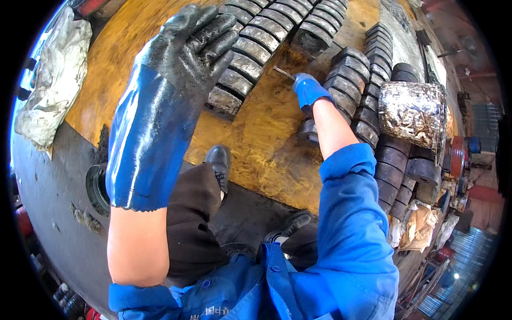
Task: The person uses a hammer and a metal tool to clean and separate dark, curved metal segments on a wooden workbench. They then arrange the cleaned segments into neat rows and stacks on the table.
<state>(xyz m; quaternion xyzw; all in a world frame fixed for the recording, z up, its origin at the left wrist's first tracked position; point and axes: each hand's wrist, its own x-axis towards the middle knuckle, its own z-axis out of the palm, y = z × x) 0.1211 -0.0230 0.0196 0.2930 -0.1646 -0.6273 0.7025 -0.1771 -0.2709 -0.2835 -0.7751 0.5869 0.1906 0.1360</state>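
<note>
My left hand [186, 56], in a long blue glove with a black palm, is raised in front of me. Its fingers reach to the upper right, slightly bent, and nothing shows in them. Beyond the fingertips lies a long row of dark, worn metal rings [250, 52]. Farther right, my right hand [310, 92] wears a blue glove and is closed around a thin metal rod [282, 72] that points left. The rest of the rod is hidden in the glove. Just right of that hand stands another row of dark rings [344, 80].
A yellow-brown stained board [256, 162] lies under the rings, near my shoes [217, 160]. On the right, a large shiny, grease-smeared cylinder [410, 113] sits on stacked rings. A pale plastic sheet [56, 80] lies far left, and a dark ring [96, 189] is beside my left forearm.
</note>
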